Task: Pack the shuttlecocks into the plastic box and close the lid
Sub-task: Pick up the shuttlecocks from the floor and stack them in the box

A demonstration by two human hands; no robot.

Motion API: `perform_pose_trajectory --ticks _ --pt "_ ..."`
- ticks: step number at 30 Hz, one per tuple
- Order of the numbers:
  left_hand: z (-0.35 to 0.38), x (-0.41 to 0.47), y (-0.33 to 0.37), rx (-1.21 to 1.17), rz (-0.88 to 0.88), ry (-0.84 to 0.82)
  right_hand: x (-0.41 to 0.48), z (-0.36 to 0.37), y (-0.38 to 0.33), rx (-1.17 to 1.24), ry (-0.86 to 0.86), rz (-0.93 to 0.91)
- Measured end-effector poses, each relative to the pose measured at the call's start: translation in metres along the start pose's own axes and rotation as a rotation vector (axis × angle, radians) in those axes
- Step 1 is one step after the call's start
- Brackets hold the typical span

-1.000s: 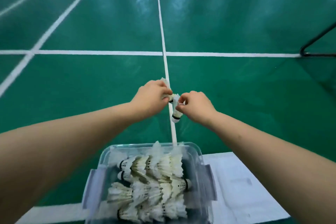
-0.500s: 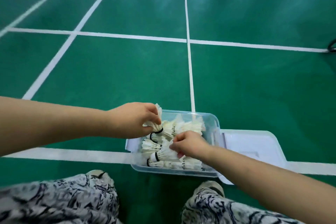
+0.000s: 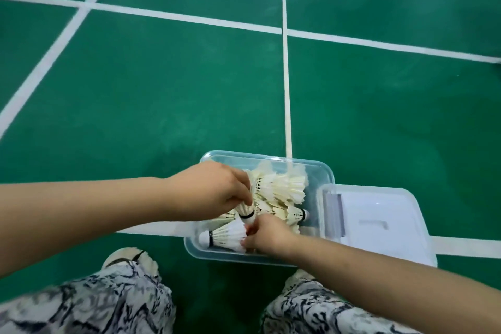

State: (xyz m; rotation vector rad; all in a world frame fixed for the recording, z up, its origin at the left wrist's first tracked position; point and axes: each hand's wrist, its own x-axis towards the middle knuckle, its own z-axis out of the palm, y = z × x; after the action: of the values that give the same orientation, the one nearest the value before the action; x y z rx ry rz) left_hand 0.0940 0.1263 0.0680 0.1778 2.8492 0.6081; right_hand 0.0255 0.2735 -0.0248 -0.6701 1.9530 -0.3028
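A clear plastic box [image 3: 326, 175] stands on the green court floor in front of my feet, filled with several white feather shuttlecocks [image 3: 284, 188]. My left hand [image 3: 208, 192] is over the box's left side, its fingers pinched on one shuttlecock [image 3: 245, 210] that points cork-down. My right hand [image 3: 267, 237] reaches into the near part of the box and grips the feathers of another shuttlecock [image 3: 225, 234] lying on its side. The box's lid [image 3: 379, 222] lies flat on the floor, touching the box's right side.
White court lines [image 3: 286, 89] cross the green floor beyond the box. My knees in patterned trousers [image 3: 108, 304] and two shoes [image 3: 130, 257] are at the bottom of the view, close to the box's near edge.
Both hands came down from above the floor, each with a shuttlecock, into the box. The view has tilted downward, and the hands have sunk a little deeper among the shuttlecocks.
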Motion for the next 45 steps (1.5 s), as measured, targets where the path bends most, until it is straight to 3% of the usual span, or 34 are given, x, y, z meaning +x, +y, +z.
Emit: perform_pose_trajectory --ticks 5,13,21,29,36,40,45 --pt "0.006 -0.012 -0.004 -0.025 -0.031 -0.002 0.001 0.0 0.002 0.1 -0.005 -0.037" --pt "0.009 -0.019 -0.001 -0.012 -0.025 0.031 -0.013 -0.003 -0.008 0.031 0.07 -0.118" --pt "-0.003 -0.015 -0.011 0.006 -0.165 -0.095 -0.016 -0.003 -0.011 0.043 0.043 -0.147" --pt "0.005 -0.008 -0.004 0.013 -0.162 -0.188 -0.016 -0.006 -0.007 -0.036 -0.036 -0.176" --pt "0.008 -0.001 0.001 0.056 -0.081 -0.214 -0.02 -0.023 -0.006 0.095 0.225 -0.231" --pt "0.012 0.001 -0.001 0.05 0.016 -0.122 -0.024 -0.026 -0.006 0.127 0.311 -0.378" --pt "0.012 0.003 0.0 0.088 0.093 0.029 -0.025 -0.03 0.007 -0.029 0.457 -0.427"
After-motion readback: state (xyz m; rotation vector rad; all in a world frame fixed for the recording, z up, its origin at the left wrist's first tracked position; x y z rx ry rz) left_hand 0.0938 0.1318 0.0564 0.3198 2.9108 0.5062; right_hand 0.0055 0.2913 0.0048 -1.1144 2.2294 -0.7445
